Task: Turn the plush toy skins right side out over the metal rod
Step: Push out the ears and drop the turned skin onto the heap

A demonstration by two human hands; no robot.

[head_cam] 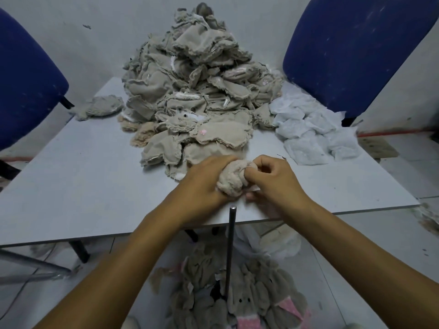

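The far half of the desk carries the big heap of inside-out beige skins, and finished plush toys lie on the floor at the foot of the metal rod. The one plush skin I am working is bunched just past the rod's tip at the near edge, my left hand wrapped around it and my right hand pinching its fur with curled fingers. It looks partly turned, so next I judge I must seat the opening on the rod and push down.
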